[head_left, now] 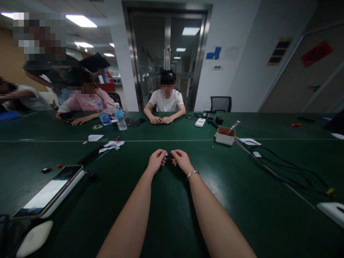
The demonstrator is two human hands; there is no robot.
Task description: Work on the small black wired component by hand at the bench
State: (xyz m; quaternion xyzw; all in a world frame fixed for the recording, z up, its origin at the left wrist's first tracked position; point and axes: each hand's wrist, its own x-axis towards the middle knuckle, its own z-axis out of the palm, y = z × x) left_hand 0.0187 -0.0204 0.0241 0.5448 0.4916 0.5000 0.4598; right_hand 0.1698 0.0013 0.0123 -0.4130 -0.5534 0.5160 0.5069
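Over the table [172, 215], the left hand [156, 161] and the right hand [183, 161] together pinch a small dark object [169, 155], with an open box [225, 139] at their two o'clock.

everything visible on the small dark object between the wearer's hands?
The small dark object looks mostly black, with a lighter, shiny bit toward the left hand. That hand's fingertips pinch one end, and the right hand pinches the other. It sits in front of the wearer, over the green table; contact with the tabletop can't be told. Fingers hide its ends, so full shape and material are unclear.
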